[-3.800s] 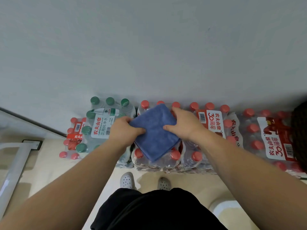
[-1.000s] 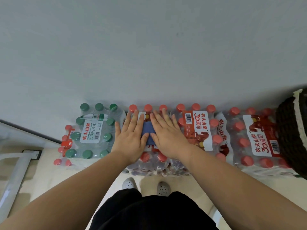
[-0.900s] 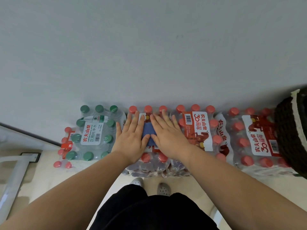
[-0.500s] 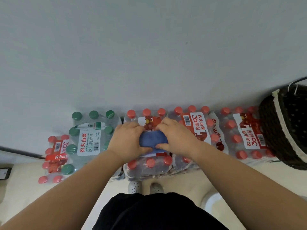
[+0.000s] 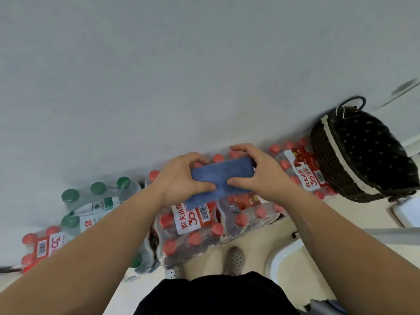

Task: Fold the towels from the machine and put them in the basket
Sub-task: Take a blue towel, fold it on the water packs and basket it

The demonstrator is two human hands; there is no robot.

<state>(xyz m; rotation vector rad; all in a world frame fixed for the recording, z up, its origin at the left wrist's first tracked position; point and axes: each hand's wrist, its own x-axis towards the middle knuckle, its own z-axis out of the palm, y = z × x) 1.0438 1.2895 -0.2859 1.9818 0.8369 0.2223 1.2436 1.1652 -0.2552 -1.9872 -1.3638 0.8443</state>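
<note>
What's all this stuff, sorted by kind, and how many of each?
blue towel: 1
dark woven basket: 1
red-capped bottle packs: 4
green-capped bottle pack: 1
hands gripping the towel, left hand and right hand: 2
Total: 9

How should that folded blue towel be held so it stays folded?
Take the blue towel by its short ends, one hand from each side, as the left hand and right hand do: thumbs on the near face, fingers over the far edge. It is soft layered cloth, so pinching the layers probably keeps the fold.
</note>
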